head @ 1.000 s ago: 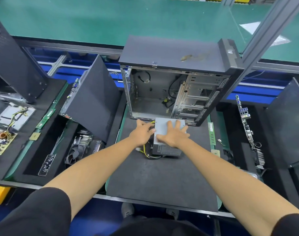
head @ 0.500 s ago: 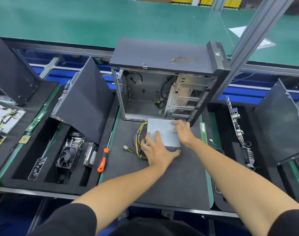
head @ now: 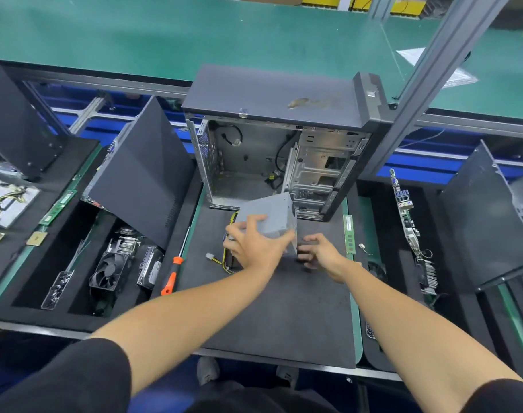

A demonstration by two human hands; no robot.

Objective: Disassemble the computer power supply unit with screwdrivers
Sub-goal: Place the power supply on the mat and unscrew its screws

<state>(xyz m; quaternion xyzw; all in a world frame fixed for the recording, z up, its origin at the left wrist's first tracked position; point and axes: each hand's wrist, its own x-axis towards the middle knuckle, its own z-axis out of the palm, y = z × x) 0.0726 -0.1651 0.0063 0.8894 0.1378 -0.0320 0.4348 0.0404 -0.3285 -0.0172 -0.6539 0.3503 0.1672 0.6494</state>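
The power supply unit (head: 267,216) is tilted up off the black mat surface (head: 284,308) at frame centre, just in front of the open computer case (head: 272,156). The left hand (head: 254,245) grips its near left corner, fingers (head: 248,223) curled over the top face. The right hand (head: 320,254) is at its lower right edge, fingers curled; contact is blurred. The orange-handled screwdriver (head: 172,272) lies left of the unit, nearer the left hand, shaft pointing away.
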